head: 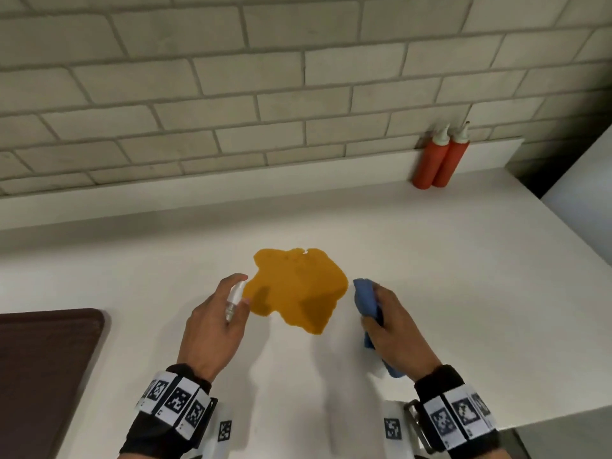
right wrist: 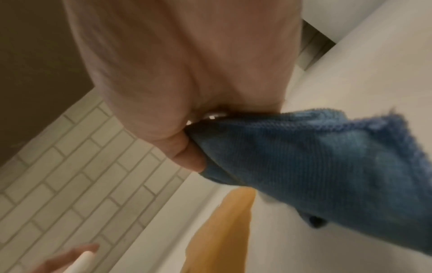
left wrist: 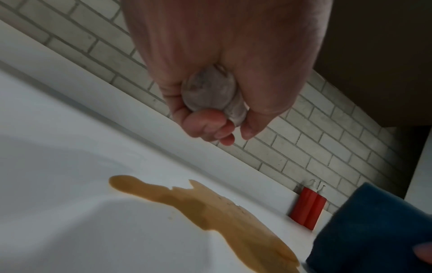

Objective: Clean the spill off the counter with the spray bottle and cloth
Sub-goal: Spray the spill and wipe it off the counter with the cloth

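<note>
Head view: my left hand (head: 212,329) grips spray bottle (head: 234,299) at spill's (head: 298,286) 9 o'clock; right hand (head: 394,332) clutches cloth (head: 364,299) at 3 o'clock.

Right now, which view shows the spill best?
Head view: the whole orange spill lies unobstructed on the white counter, between the left hand and right hand. The left wrist view shows it stretched at a low angle, cut off at the bottom edge. The right wrist view shows only a strip, partly behind the blue cloth.

Orange spill (head: 298,286) pooled on white counter (head: 463,293), small spray bottle (head: 234,299) left, bunched blue cloth (head: 366,301) right
</note>
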